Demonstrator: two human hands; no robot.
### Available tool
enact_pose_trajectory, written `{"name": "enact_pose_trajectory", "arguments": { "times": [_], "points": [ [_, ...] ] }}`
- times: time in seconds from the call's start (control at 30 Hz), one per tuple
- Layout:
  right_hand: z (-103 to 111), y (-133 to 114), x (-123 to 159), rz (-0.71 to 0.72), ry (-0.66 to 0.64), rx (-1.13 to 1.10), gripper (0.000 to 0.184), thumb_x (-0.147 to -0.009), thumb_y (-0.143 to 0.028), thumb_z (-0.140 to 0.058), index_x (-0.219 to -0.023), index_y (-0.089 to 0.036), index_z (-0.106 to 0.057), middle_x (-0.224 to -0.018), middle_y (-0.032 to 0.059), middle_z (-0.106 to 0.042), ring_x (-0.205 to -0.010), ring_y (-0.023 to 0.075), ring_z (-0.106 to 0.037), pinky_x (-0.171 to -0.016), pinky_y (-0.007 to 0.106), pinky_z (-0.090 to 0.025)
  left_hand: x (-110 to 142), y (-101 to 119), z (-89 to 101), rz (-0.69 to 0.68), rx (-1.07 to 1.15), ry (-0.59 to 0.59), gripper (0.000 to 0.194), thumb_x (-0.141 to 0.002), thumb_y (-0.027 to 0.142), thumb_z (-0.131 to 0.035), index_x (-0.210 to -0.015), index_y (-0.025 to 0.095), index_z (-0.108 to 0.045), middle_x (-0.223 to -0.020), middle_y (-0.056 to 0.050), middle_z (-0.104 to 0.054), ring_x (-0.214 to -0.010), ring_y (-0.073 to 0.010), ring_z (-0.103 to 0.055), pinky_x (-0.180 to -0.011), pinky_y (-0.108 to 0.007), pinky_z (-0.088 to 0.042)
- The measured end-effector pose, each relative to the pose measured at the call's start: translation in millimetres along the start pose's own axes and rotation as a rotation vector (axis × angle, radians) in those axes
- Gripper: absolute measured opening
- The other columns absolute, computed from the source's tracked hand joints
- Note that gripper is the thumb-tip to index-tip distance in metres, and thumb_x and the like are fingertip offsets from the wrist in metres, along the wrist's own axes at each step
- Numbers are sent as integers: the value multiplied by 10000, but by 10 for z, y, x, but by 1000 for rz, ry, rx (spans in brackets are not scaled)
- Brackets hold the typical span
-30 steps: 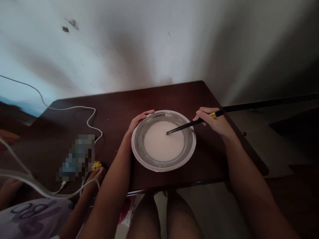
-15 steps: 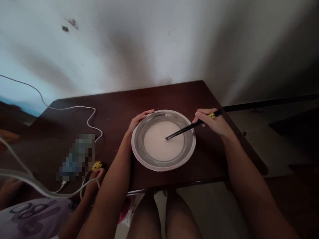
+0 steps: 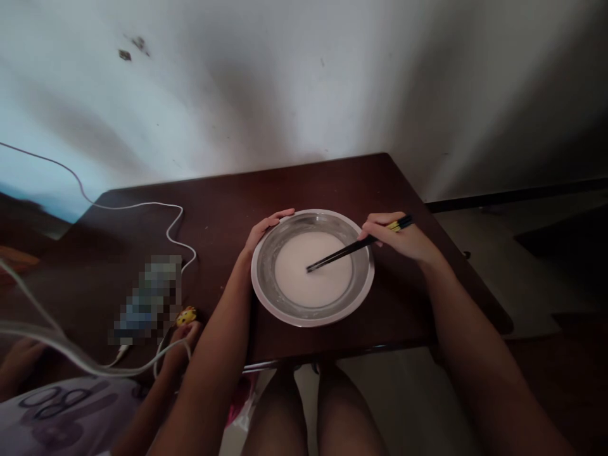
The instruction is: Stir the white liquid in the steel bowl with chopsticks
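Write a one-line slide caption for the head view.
Left hand at the bowl, right hand holding black chopsticks with their tips at the pale liquid.

There are two chopsticks [image 3: 337,255], one bowl [image 3: 361,272] and one table [image 3: 327,183].

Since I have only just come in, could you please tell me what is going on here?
The person's left hand rests against the rim of a round silver metal bowl on the dark-brown table. Their right hand grips slender black chopsticks with gold bands, tips down at the opaque white liquid inside. To the left, another person's hand is at a small yellow object.
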State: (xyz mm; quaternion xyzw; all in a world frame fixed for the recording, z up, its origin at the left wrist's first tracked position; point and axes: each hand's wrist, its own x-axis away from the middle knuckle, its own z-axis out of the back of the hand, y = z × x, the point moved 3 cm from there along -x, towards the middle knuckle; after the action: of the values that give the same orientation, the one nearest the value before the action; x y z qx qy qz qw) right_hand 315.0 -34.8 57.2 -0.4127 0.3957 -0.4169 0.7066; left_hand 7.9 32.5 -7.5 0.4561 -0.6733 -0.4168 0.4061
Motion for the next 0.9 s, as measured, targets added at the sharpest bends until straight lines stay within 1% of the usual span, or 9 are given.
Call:
{"name": "enact_pose_trajectory", "arguments": {
  "times": [0.1, 0.27, 0.37, 0.47, 0.57, 0.67, 0.73, 0.83, 0.9],
  "points": [
    [-44, 10, -13, -7, -27, 28, 255, -928, -399, -682, -807, -203, -792, -615, -26, -572, -588, 128, -478, -563, 290, -315, 12, 5, -16, 2, -11, 5, 344, -742, 314, -738, -1055, 221, -843, -1148, -70, -818, -1216, -326, -698, -1089, -391, -511],
    [78, 18, -9, 25, 128, 37, 341, -954, -409, -649, -716, -199, -775, -566, -24, -523, -561, 131, -455, -572, 306, -324, 14, 3, -26, 16, 0, 11, 334, -709, 319, -758, -1012, 228, -865, -1145, -56, -829, -1194, -312, -707, -1083, -371, -526],
    [44, 13, -4, 16, 69, 7, 367, -967, -416, -628, -711, -203, -781, -547, -26, -500, -556, 134, -447, -571, 306, -330, 16, 8, -24, 6, 5, 12, 335, -717, 314, -762, -1021, 218, -863, -1150, -62, -827, -1231, -310, -693, -1105, -360, -509],
    [-44, 21, -11, 11, -19, 0, 289, -943, -403, -660, -780, -204, -792, -596, -26, -538, -580, 135, -465, -574, 299, -327, 21, 9, -22, 11, 7, 5, 342, -737, 309, -751, -1049, 211, -850, -1149, -71, -824, -1215, -317, -701, -1107, -391, -510],
    [-26, 39, -15, 16, 34, 29, 257, -929, -397, -687, -786, -205, -781, -617, -23, -558, -588, 136, -471, -577, 301, -326, 18, 12, -24, 6, 6, 3, 340, -739, 298, -744, -1048, 198, -847, -1157, -83, -820, -1231, -325, -694, -1117, -399, -507],
    [55, 39, -6, 28, 125, 36, 333, -965, -413, -648, -742, -204, -780, -565, -25, -514, -559, 137, -451, -575, 311, -326, 13, 19, -33, 3, 10, 10, 323, -734, 276, -732, -1023, 201, -856, -1168, -77, -820, -1277, -329, -675, -1141, -389, -493],
    [62, 30, -2, 27, 105, 23, 373, -978, -422, -626, -718, -204, -780, -546, -24, -498, -549, 136, -447, -570, 311, -324, 15, 20, -38, 16, 14, 25, 318, -737, 267, -717, -1014, 204, -860, -1156, -73, -824, -1267, -332, -682, -1140, -399, -497],
    [14, 24, -6, 15, 24, 30, 310, -953, -414, -652, -760, -210, -785, -580, -25, -537, -569, 137, -472, -566, 300, -323, 23, 21, -35, 30, 12, 36, 323, -751, 262, -701, -1025, 199, -859, -1139, -81, -826, -1242, -340, -695, -1130, -429, -508],
    [5, 26, -10, 20, 40, 47, 277, -940, -411, -673, -774, -214, -777, -597, -28, -547, -579, 137, -478, -572, 298, -329, 28, 20, -28, 23, 7, 20, 328, -756, 268, -708, -1040, 201, -856, -1155, -82, -823, -1254, -341, -689, -1137, -431, -500]
  ]
}}
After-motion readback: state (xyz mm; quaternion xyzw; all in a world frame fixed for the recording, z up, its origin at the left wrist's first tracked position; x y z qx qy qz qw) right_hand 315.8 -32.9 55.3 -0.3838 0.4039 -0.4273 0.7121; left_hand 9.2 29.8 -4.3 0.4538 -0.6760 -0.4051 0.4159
